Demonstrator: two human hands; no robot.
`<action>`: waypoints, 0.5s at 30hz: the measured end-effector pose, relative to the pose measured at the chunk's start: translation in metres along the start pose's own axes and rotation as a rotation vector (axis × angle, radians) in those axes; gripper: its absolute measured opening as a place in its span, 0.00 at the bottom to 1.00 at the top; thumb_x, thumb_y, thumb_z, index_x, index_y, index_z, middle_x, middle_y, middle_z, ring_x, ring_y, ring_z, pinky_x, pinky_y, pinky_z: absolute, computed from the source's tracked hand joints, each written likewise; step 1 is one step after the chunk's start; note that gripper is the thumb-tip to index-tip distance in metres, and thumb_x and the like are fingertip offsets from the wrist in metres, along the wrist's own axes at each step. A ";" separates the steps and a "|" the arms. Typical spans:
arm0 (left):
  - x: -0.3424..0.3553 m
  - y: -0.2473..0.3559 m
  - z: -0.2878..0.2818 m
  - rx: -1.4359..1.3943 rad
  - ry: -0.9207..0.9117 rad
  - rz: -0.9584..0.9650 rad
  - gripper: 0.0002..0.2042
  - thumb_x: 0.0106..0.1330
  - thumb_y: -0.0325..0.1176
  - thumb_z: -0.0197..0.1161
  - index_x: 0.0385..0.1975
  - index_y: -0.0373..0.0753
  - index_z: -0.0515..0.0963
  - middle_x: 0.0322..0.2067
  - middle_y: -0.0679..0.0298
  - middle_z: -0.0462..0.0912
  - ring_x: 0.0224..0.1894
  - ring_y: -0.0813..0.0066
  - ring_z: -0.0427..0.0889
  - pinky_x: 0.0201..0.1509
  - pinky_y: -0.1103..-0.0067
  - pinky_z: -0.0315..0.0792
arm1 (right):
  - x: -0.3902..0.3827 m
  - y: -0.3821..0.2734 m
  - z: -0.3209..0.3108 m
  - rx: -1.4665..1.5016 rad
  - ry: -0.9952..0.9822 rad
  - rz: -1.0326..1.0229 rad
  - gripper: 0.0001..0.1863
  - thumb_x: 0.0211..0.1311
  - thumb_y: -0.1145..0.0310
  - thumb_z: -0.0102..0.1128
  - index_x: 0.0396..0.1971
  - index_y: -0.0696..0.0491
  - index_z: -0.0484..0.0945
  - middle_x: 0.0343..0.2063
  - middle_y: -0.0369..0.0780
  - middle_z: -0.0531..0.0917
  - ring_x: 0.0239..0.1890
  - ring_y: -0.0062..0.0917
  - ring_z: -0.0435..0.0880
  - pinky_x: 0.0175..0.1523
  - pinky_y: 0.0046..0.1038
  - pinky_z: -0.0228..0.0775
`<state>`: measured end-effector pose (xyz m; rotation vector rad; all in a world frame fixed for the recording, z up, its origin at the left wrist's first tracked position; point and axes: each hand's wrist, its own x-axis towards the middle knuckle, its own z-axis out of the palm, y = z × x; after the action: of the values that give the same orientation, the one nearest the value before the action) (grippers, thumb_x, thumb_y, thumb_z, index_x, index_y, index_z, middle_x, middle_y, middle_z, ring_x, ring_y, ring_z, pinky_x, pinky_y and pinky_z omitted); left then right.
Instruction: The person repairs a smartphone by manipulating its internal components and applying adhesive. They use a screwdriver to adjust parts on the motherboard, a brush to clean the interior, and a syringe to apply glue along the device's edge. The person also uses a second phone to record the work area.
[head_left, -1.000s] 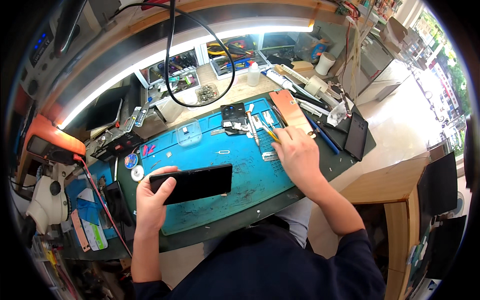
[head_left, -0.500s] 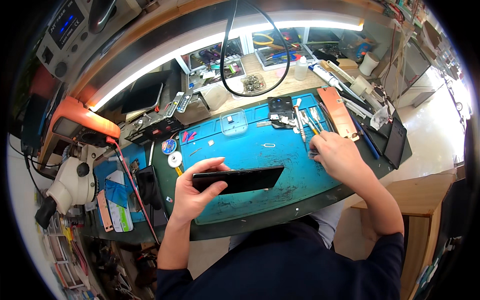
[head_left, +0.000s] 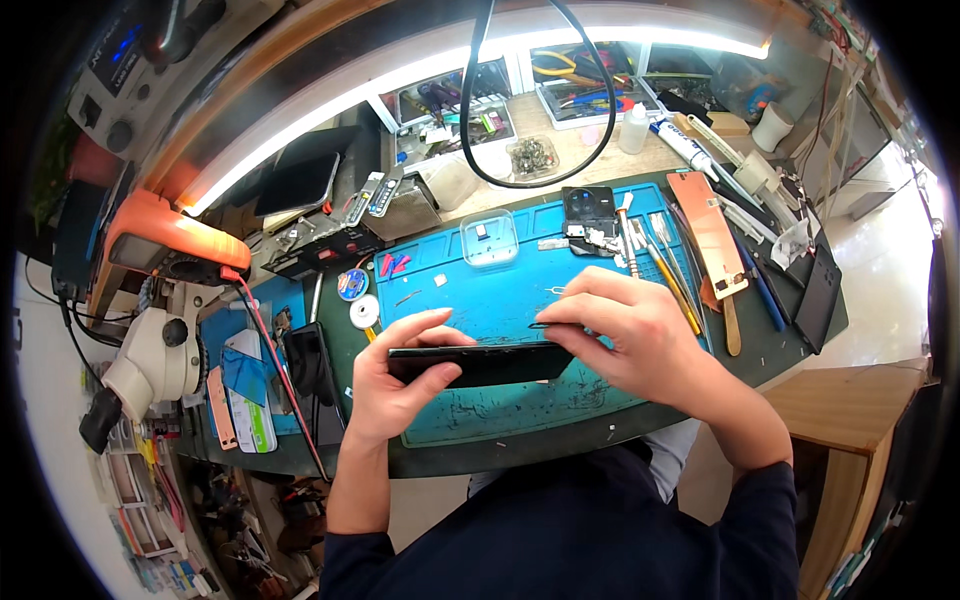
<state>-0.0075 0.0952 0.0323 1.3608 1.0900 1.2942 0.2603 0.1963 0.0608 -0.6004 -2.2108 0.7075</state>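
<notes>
A black smartphone (head_left: 490, 366), tilted with its long edge up, is in my left hand (head_left: 390, 385), gripped at its left end between thumb and fingers. At the phone's right end is my right hand (head_left: 635, 335), its thumb and forefinger pinching a small thin dark piece (head_left: 541, 325) just above the phone's upper edge. Whether that piece touches the phone I cannot tell. Beneath lies a blue repair mat (head_left: 480, 408). Beyond my right fingers a SIM eject pin (head_left: 556, 290) lies on the mat, partly covered by them.
A clear plastic box (head_left: 489, 238) stands at the mat's back. Tweezers and screwdrivers (head_left: 676, 290) lie right, beside a copper-coloured phone panel (head_left: 708, 225). An orange multimeter (head_left: 170, 240) and a white microscope part (head_left: 160, 355) stand left. A black cable loop (head_left: 468, 110) hangs overhead.
My right hand has moved left from the tools to the phone's right end, bringing the small dark piece. The phone stays in my left hand. The view has shifted slightly.
</notes>
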 end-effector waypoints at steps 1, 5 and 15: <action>0.000 0.000 -0.002 -0.014 0.020 -0.017 0.27 0.62 0.15 0.69 0.63 0.32 0.74 0.46 0.50 0.87 0.48 0.72 0.85 0.53 0.77 0.80 | 0.001 0.002 0.005 0.007 0.007 -0.004 0.06 0.56 0.76 0.71 0.32 0.54 0.82 0.31 0.38 0.82 0.30 0.32 0.83 0.33 0.30 0.76; -0.001 -0.001 -0.005 0.003 0.028 -0.010 0.28 0.62 0.14 0.69 0.64 0.31 0.73 0.45 0.48 0.87 0.49 0.69 0.85 0.52 0.76 0.80 | 0.001 0.010 0.012 -0.031 0.009 -0.061 0.06 0.57 0.72 0.70 0.31 0.53 0.80 0.29 0.36 0.80 0.31 0.31 0.83 0.33 0.31 0.76; -0.002 -0.003 -0.006 0.007 0.048 -0.021 0.30 0.61 0.18 0.72 0.65 0.31 0.71 0.43 0.47 0.86 0.47 0.64 0.86 0.54 0.72 0.80 | -0.005 0.018 0.014 -0.024 -0.029 -0.091 0.07 0.57 0.72 0.71 0.31 0.53 0.79 0.29 0.36 0.80 0.31 0.31 0.83 0.33 0.32 0.76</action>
<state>-0.0131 0.0935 0.0288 1.3260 1.1398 1.3144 0.2567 0.2027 0.0389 -0.5010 -2.2605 0.6471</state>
